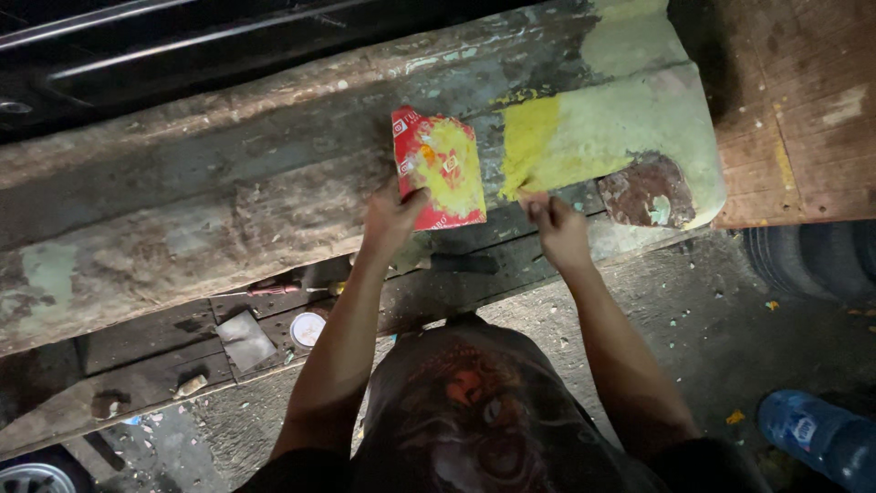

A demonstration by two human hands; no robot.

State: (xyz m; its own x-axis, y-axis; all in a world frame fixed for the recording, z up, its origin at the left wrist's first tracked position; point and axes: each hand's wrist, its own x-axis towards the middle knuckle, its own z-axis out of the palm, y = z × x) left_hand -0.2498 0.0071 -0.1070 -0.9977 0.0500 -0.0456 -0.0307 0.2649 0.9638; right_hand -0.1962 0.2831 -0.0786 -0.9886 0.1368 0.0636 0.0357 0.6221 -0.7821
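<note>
Nearest you, a blue plastic bottle (pixel 821 438) is lying on the floor by your right side. On the dark plank below the panel, a small round lid (pixel 307 328) and a red-handled screwdriver (pixel 274 289) are resting. Your left hand (pixel 391 217) is pinching the lower corner of a red card (pixel 440 169) smeared with yellow putty. Your right hand (pixel 557 228) is closing its fingers together, pressing on the yellow putty patch (pixel 534 141) on the worn green panel (pixel 630 119).

card (pixel 444 169): red, smeared yellow
panel (pixel 602 128): pale green, yellow patch, rusty brown spot
bottle (pixel 817 436): blue
</note>
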